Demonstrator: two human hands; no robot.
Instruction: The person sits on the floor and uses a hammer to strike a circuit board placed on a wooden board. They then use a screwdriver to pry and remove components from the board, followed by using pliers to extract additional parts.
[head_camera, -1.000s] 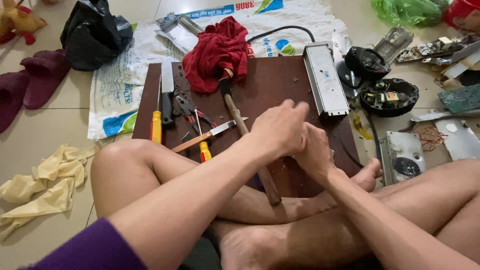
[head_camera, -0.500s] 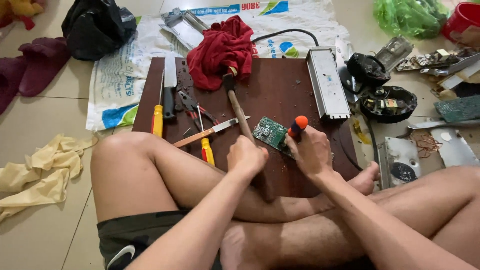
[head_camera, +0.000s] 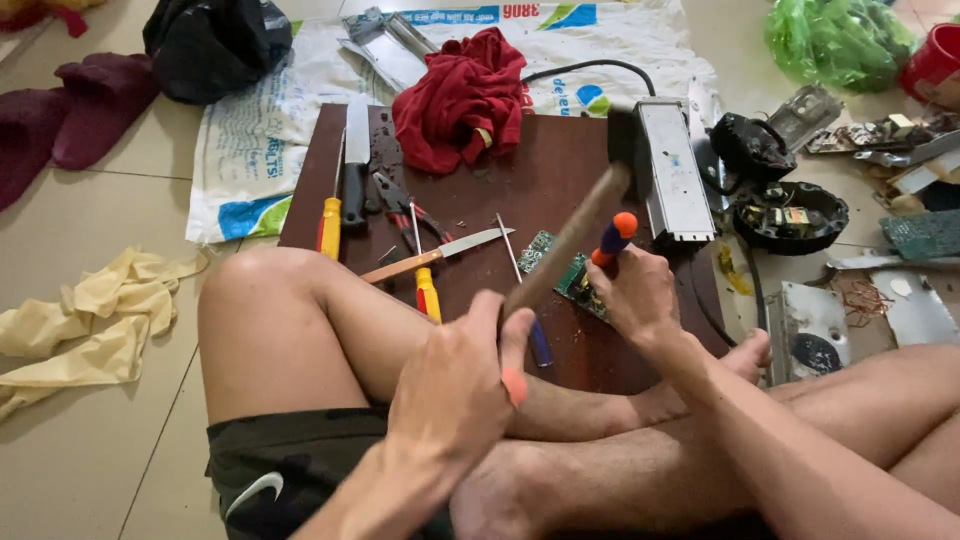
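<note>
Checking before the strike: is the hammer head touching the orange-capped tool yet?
Apart. The head view shows the hammer head raised well above the orange-capped tool, with bare board between them.

Circuit board (head_camera: 572, 275) on wooden board (head_camera: 560, 185), knife (head_camera: 440, 253) to its left, metal box (head_camera: 672, 170) to its right, cloth (head_camera: 462, 95) behind

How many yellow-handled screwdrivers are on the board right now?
2. One yellow-handled screwdriver lies at the board's left edge beside the cleaver; the other lies by the knife. More could be hidden under the legs.
</note>
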